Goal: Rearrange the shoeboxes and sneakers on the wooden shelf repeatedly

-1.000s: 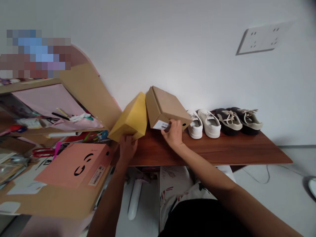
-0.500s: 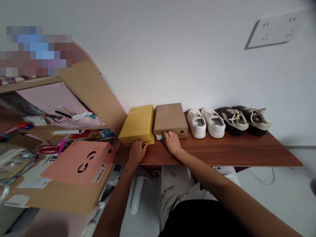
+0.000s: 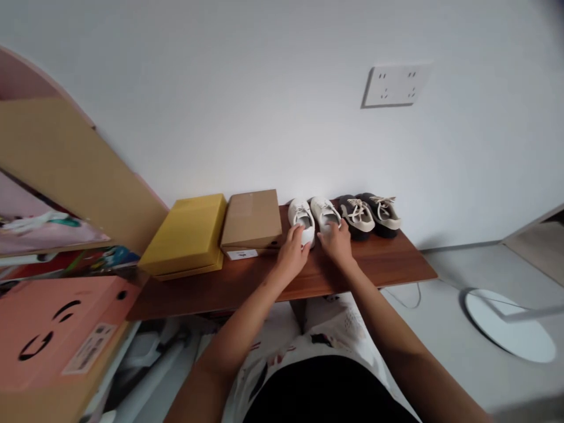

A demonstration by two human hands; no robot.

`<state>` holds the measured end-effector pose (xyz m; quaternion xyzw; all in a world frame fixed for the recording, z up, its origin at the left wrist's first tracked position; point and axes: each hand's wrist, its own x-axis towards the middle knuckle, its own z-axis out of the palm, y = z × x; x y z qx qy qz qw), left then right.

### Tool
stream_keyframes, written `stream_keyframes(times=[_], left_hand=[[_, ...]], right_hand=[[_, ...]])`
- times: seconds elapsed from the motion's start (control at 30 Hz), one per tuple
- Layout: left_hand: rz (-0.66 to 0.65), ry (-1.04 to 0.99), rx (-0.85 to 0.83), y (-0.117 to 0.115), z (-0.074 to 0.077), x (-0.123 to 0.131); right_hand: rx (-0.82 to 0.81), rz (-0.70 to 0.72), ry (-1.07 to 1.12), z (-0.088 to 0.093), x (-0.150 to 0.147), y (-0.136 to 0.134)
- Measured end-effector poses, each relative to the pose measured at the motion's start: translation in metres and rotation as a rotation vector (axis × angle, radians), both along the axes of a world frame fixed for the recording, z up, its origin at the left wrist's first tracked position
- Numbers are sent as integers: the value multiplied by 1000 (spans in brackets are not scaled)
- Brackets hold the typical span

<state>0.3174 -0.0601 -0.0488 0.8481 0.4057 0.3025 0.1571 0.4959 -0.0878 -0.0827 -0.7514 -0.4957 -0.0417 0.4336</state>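
Two white lace-up sneakers stand side by side on a dark wooden board, toes toward the wall. At the heel of the left white sneaker, my left hand has its thumb and fingers on either side. My right hand is curled round the heel of the right white sneaker and hides most of it. Just right of that hand is a pair of black-and-beige sneakers with beige laces. A closed brown shoebox lies left of the white pair, and a yellow shoebox beyond it.
The wooden board runs along a white wall with a socket panel. At the left, a pink box sits on a desk beside a shelf unit. A round white base stands on the floor at right.
Both hands have left the fronts of the yellow and brown boxes and moved right to the white sneakers' heels. The view has turned to the right.
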Motion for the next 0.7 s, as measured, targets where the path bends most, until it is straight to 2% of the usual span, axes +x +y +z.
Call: stream_keyframes(times=[0.07, 0.13, 0.23, 0.3, 0.33, 0.37, 0.43, 0.53, 0.6, 0.67, 0.7], left_hand=[[123, 67, -99, 12, 1, 42], [210, 5, -128, 22, -6, 61], [293, -331, -171, 30, -27, 59], [340, -569, -315, 31, -43, 51], [360, -643, -400, 31, -49, 46], [384, -681, -461, 29, -55, 43], [430, -662, -457, 20, -61, 39], [429, -546, -222, -6, -60, 47], [313, -482, -99, -28, -53, 67], [85, -402, -72, -45, -40, 103], [-41, -351, -90, -49, -32, 124]], right_hand=[[-19, 32, 103, 0, 14, 7], [44, 22, 253, -6, 22, 7], [143, -2, 635, -20, 27, 0], [150, 11, 888, -30, 28, -7], [140, 22, 947, -34, 29, -13], [129, 27, 939, -37, 31, -20], [120, 19, 743, -39, 40, -37], [184, -63, 328, -34, 72, -63], [222, -175, 135, -25, 102, -72], [208, -296, 1, -15, 133, -69], [168, -311, -32, -11, 147, -64]])
